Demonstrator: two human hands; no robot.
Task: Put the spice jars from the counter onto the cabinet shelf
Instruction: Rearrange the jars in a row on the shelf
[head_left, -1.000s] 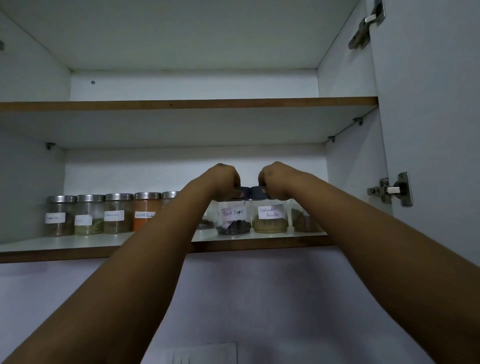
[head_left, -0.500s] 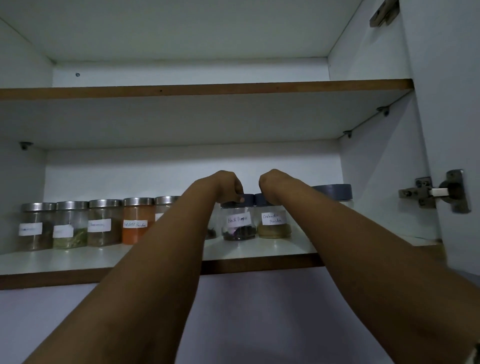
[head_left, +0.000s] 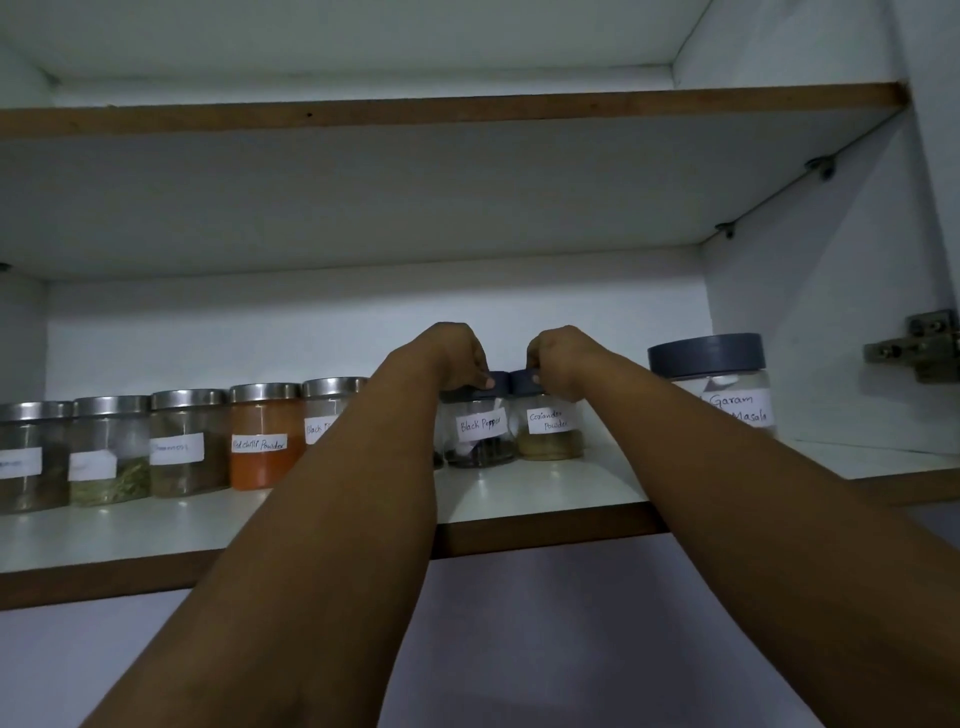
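Bare forearms rise from the bottom of the frame, over the brown front edge of the lower shelf (head_left: 545, 535). At centre frame, the left hand (head_left: 457, 358) is clamped on the dark lid of the Black Pepper jar (head_left: 480, 434); the right hand (head_left: 558, 361) is clamped on the lid of the Coriander Powder jar (head_left: 550, 431). Both jars stand upright on the shelf, touching side by side. A Garam Masala jar (head_left: 714, 384) stands at right. Steel-lidded jars (head_left: 187, 441) line the left, including the orange Red Chilli Powder jar (head_left: 265, 436). An upper shelf (head_left: 447, 111) spans the top.
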